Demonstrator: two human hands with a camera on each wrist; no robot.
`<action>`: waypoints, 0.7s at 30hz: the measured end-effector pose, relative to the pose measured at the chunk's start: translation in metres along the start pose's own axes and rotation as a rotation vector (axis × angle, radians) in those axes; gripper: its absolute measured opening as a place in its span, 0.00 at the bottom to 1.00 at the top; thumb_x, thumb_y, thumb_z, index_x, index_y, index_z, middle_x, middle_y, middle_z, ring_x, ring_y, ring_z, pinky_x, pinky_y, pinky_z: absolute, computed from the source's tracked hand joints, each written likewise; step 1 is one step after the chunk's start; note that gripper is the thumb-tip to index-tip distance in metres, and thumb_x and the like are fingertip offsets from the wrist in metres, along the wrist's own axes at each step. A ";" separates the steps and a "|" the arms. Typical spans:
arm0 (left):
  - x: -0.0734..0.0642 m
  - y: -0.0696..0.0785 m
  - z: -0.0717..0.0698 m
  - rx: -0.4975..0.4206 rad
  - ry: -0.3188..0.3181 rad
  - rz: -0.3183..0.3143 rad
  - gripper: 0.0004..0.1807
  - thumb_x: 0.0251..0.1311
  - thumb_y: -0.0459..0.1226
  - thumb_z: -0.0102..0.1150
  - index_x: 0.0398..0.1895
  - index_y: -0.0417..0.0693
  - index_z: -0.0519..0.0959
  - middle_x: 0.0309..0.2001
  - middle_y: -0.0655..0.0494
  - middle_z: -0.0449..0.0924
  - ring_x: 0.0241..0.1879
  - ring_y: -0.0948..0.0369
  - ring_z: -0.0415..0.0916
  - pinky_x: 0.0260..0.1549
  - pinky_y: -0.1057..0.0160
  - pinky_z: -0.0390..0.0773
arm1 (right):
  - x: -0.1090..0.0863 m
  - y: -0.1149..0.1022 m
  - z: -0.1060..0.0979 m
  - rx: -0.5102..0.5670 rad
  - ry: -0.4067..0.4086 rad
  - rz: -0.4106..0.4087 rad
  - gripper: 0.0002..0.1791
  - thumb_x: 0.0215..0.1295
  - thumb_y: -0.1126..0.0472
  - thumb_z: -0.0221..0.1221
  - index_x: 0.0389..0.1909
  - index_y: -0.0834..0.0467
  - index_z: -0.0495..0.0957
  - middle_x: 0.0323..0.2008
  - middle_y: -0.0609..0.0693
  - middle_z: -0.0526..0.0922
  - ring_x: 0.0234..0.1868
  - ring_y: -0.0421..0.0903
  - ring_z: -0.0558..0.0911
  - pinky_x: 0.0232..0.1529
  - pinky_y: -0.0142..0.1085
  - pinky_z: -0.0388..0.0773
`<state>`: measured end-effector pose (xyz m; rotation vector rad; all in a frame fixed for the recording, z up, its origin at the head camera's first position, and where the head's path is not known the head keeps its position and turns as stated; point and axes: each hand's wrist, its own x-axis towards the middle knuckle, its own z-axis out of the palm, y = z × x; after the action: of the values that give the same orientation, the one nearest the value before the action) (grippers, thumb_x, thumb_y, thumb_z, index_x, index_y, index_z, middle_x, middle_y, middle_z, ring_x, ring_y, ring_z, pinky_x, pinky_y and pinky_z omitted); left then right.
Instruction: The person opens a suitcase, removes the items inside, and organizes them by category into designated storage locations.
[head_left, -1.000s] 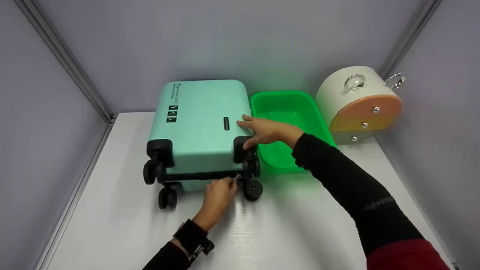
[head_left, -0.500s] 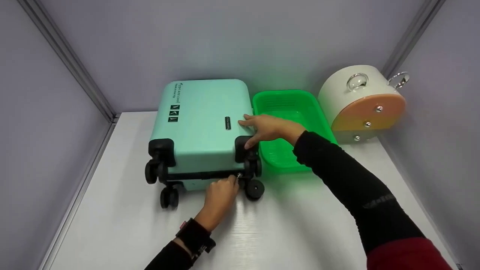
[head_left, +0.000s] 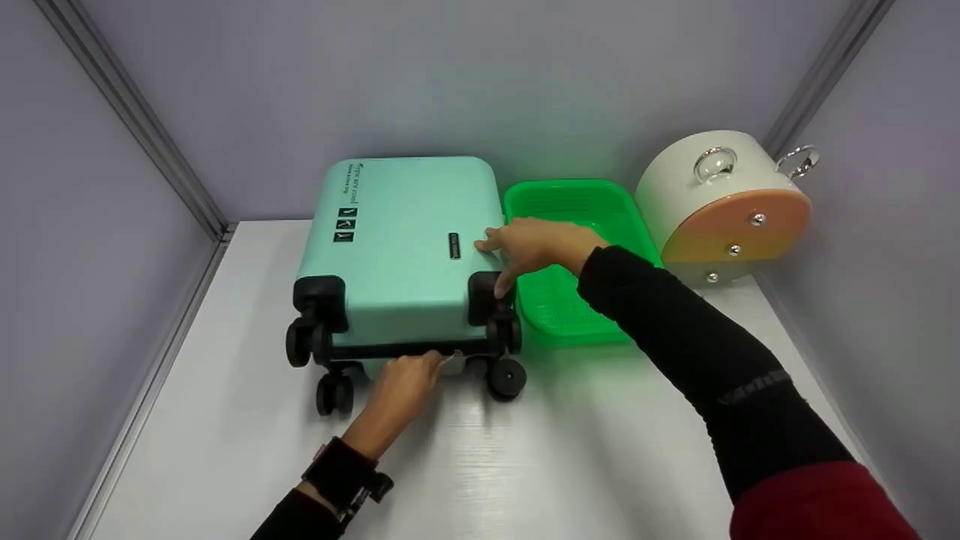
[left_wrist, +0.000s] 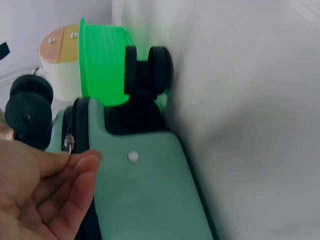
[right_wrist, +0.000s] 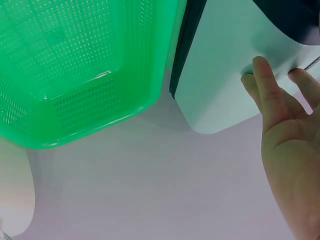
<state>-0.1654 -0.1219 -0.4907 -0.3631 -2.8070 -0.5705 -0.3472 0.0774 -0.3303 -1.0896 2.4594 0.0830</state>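
Zipper pull [left_wrist: 69, 142] has slid leftward along the suitcase [head_left: 397, 255] beside the basket [head_left: 574, 315].

the mint green hard-shell suitcase [head_left: 405, 232] lies flat on the white table [head_left: 525, 472], black wheels [head_left: 507, 379] at its near end; there the left hand [head_left: 405, 386] pinches a silver zip pull [left_wrist: 69, 142] at the dark seam [head_left: 375, 351], and the right hand [head_left: 534, 244] touches the suitcase's near right corner
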 end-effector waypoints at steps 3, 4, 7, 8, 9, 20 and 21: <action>-0.005 -0.013 -0.009 0.007 -0.008 -0.024 0.09 0.69 0.39 0.56 0.32 0.45 0.80 0.18 0.57 0.74 0.17 0.59 0.72 0.16 0.59 0.72 | 0.000 0.000 0.001 0.000 0.001 -0.001 0.50 0.57 0.37 0.66 0.77 0.44 0.52 0.77 0.52 0.48 0.75 0.56 0.51 0.70 0.50 0.56; -0.007 -0.017 -0.012 0.013 -0.003 -0.027 0.09 0.69 0.39 0.57 0.32 0.46 0.80 0.19 0.57 0.75 0.17 0.59 0.72 0.16 0.59 0.73 | 0.001 0.000 0.001 0.003 0.002 -0.004 0.50 0.57 0.37 0.66 0.77 0.44 0.52 0.77 0.53 0.48 0.75 0.56 0.52 0.70 0.50 0.56; -0.015 -0.032 -0.021 0.039 0.033 -0.020 0.07 0.67 0.38 0.59 0.32 0.46 0.80 0.19 0.55 0.76 0.17 0.58 0.73 0.15 0.58 0.72 | 0.001 0.000 0.002 0.015 0.004 -0.007 0.50 0.57 0.38 0.66 0.77 0.45 0.53 0.77 0.54 0.48 0.75 0.56 0.52 0.70 0.50 0.55; -0.018 -0.038 -0.023 0.045 0.049 -0.015 0.06 0.67 0.38 0.60 0.32 0.46 0.80 0.20 0.54 0.77 0.17 0.57 0.73 0.15 0.58 0.72 | 0.001 0.001 0.002 0.017 0.005 -0.007 0.50 0.57 0.38 0.66 0.77 0.45 0.53 0.77 0.54 0.48 0.75 0.56 0.52 0.70 0.50 0.55; -0.021 -0.043 -0.026 0.044 0.062 -0.014 0.05 0.66 0.37 0.60 0.33 0.46 0.80 0.21 0.54 0.77 0.18 0.57 0.73 0.15 0.58 0.72 | 0.001 0.001 0.002 0.021 0.006 -0.007 0.50 0.57 0.38 0.66 0.76 0.45 0.53 0.77 0.54 0.48 0.75 0.56 0.52 0.70 0.50 0.55; -0.065 -0.101 -0.053 0.009 0.130 -0.150 0.04 0.65 0.33 0.61 0.33 0.43 0.82 0.21 0.56 0.80 0.19 0.58 0.76 0.17 0.55 0.75 | -0.002 0.001 0.006 0.055 0.014 -0.001 0.49 0.59 0.40 0.66 0.77 0.45 0.51 0.77 0.53 0.46 0.75 0.55 0.50 0.71 0.49 0.55; -0.068 -0.107 -0.055 0.001 0.130 -0.165 0.04 0.65 0.33 0.61 0.33 0.43 0.83 0.22 0.56 0.81 0.20 0.59 0.76 0.18 0.55 0.75 | -0.002 0.000 0.006 0.056 0.017 -0.003 0.49 0.59 0.40 0.65 0.77 0.46 0.51 0.77 0.53 0.46 0.75 0.55 0.50 0.71 0.49 0.55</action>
<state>-0.1217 -0.2526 -0.4984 -0.0901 -2.7277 -0.6044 -0.3441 0.0799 -0.3349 -1.0743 2.4595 0.0037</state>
